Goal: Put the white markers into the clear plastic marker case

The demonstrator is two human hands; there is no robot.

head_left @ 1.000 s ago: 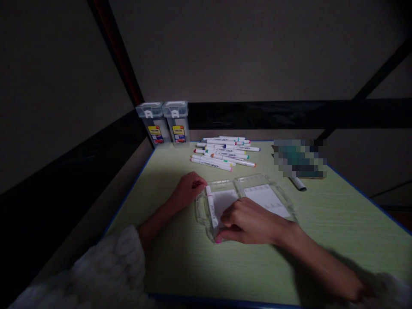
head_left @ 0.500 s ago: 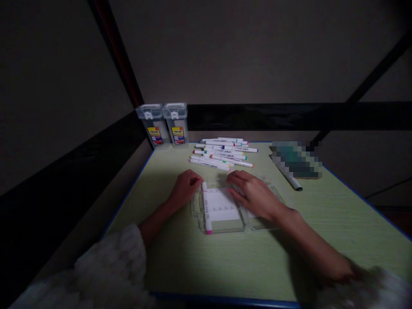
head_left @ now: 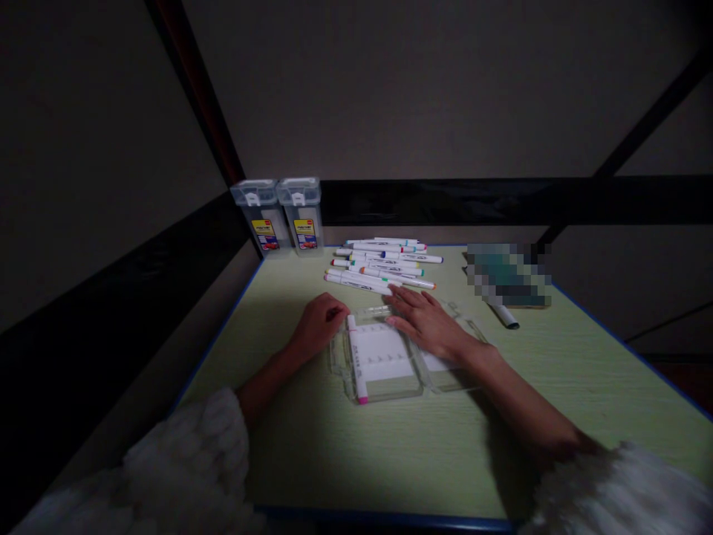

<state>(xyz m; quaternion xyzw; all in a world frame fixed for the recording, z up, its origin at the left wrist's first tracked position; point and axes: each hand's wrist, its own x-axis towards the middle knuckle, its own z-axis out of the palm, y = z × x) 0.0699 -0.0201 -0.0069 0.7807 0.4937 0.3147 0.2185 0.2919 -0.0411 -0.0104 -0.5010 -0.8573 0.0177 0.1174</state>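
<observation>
hiding part of clear case point(head_left: 393, 388): right hand point(head_left: 428, 321)

Unreadable: print on the white, pink-ended marker point(head_left: 357, 362), centre, and yellow-and-blue labels point(head_left: 304, 233) on clear plastic boxes point(head_left: 310, 209), upper left.

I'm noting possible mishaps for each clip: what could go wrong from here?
The loose markers overlap in a pile, so the right hand, its fingers at the near edge, might set some rolling. That hand also spans part of the clear case and could nudge it. The pink-ended marker along the case's left side might shift if the nearby left hand knocks it.
</observation>
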